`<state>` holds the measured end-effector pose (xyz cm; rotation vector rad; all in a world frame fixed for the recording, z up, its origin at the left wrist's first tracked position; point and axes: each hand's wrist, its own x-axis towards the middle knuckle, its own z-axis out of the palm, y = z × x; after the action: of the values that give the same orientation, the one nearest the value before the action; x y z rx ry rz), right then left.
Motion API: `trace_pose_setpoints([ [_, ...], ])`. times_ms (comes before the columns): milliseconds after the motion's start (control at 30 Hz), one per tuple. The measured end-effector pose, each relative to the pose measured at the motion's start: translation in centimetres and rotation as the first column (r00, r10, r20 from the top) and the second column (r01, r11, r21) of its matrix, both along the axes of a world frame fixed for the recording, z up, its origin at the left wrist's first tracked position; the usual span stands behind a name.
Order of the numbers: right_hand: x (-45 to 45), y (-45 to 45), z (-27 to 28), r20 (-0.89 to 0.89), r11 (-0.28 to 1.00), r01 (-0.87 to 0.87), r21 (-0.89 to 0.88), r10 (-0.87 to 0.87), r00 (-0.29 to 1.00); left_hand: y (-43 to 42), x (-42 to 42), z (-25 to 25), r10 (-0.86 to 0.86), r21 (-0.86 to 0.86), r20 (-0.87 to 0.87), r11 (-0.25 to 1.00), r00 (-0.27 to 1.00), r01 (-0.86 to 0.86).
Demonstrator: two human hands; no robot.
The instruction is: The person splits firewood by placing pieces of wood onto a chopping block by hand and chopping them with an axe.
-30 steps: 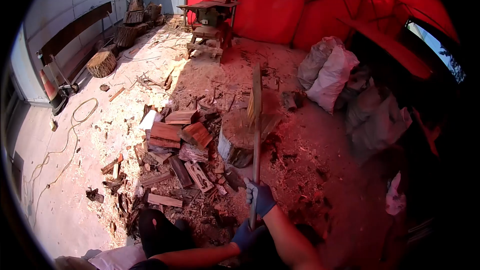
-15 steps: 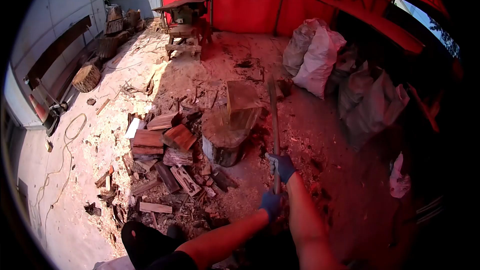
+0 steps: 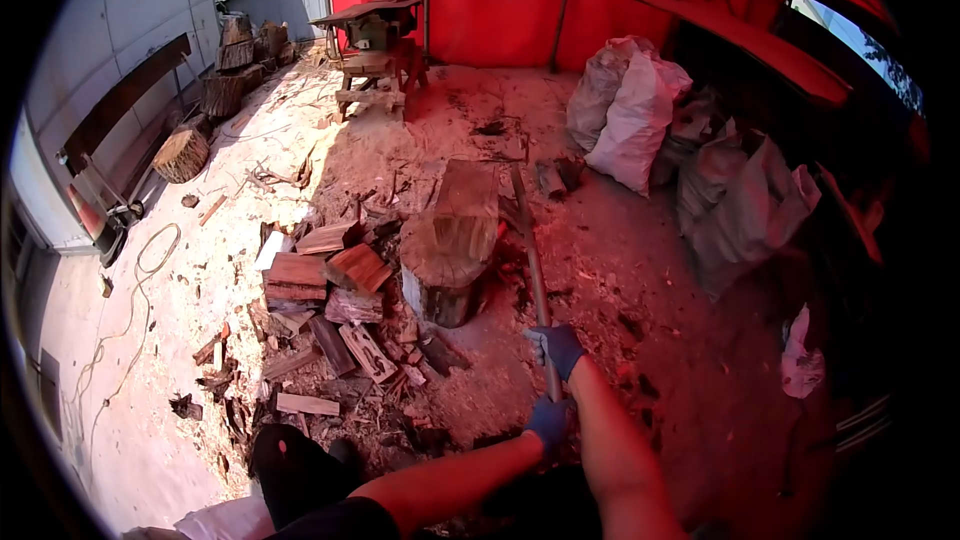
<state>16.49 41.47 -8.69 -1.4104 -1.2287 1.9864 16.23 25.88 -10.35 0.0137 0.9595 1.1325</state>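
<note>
My left hand (image 3: 548,423), in a blue glove, is closed around the lower end of a long wooden handle (image 3: 533,265). Higher on the same handle, my right hand (image 3: 557,348) is wrapped round it, gloved in grey and blue. The handle slants away from me, its far end beside a wide stump (image 3: 440,270). Whatever head it carries is too unclear to make out. On top of the stump a pale block of wood (image 3: 466,190) shows, partly smeared. Split pieces of firewood (image 3: 358,268) lie heaped just left of the stump.
Wood chips and bark litter the concrete floor. Full sacks (image 3: 640,115) stand at the right, near a red tarp wall (image 3: 490,10). A machine on a wooden stand (image 3: 372,65) is at the back. Log rounds (image 3: 182,154) and a yellowish cord (image 3: 132,310) are at left.
The handle's far end has swung left and lies lower, towards the stump. The wood block on the stump appears shifted left. Both hands keep their grip; the view has moved slightly.
</note>
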Motion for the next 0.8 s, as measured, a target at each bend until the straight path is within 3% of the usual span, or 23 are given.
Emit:
trace_pose_setpoints([
  [67,-1.0,0.4,-0.3,-0.019,0.999,0.040,0.009,-0.040,0.999,-0.2,-2.5,0.5,-0.040,-0.037,0.201,0.998,0.979,0.048],
  [133,-2.6,0.3,-0.3,0.069,0.998,0.062,0.008,-0.063,0.996,-1.1,-5.4,5.9,-0.095,-0.082,-0.131,0.993,0.987,0.085],
  [167,-2.8,-0.4,-0.5,0.071,0.998,0.057,0.001,-0.057,0.996,-1.4,-4.2,4.2,0.014,-0.062,-0.175,0.998,0.984,-0.026],
  [200,-3.0,-0.9,-0.1,0.087,0.999,-0.041,0.014,0.039,0.995,-1.5,-2.9,2.2,0.016,-0.063,-0.177,0.998,0.984,-0.027],
  [267,-2.1,-1.8,-0.1,0.113,0.991,-0.130,0.028,0.126,0.986,-1.7,-0.2,-0.8,0.206,0.063,-0.189,0.978,0.960,-0.198],
  [300,-1.5,-2.4,-0.5,0.090,0.990,-0.141,-0.002,0.141,0.986,-2.6,-0.4,5.3,0.171,-0.046,-0.159,0.983,0.972,-0.180],
  [467,-1.3,-1.7,-0.8,0.101,0.988,-0.118,-0.105,0.128,0.987,-2.3,-0.1,6.0,0.166,-0.041,-0.126,0.984,0.978,-0.173],
  [533,-1.7,-1.6,-1.2,0.099,0.992,-0.089,-0.089,0.098,0.990,-2.8,-2.4,8.7,0.046,-0.159,0.147,0.987,0.988,-0.022],
  [567,-2.1,-1.5,-1.7,0.062,0.995,-0.053,-0.084,0.058,0.996,-3.1,-3.3,9.0,0.054,-0.156,0.153,0.987,0.987,-0.030],
  [600,-2.4,-1.8,-1.7,0.026,0.996,-0.018,-0.088,0.020,0.999,-3.8,-3.9,9.1,0.026,-0.105,0.024,0.994,0.999,-0.023],
  [633,-2.8,-2.2,-1.8,0.031,0.995,-0.026,-0.091,0.029,0.999,-4.2,-4.3,9.1,0.002,-0.057,-0.109,0.998,0.994,-0.008],
  [667,-3.2,-3.1,-2.0,0.065,0.997,-0.044,-0.070,0.049,0.997,-4.6,-4.2,8.0,0.007,-0.061,-0.106,0.998,0.994,-0.014],
  [767,-3.4,-4.9,-1.4,0.063,0.995,-0.092,-0.050,0.095,0.993,-5.6,-2.5,1.7,0.080,-0.020,-0.030,0.997,0.996,-0.081],
  [800,-3.4,-5.5,-1.3,0.027,0.991,-0.125,-0.053,0.126,0.992,-6.0,-2.1,1.3,0.094,-0.026,0.163,0.996,0.982,-0.091],
])
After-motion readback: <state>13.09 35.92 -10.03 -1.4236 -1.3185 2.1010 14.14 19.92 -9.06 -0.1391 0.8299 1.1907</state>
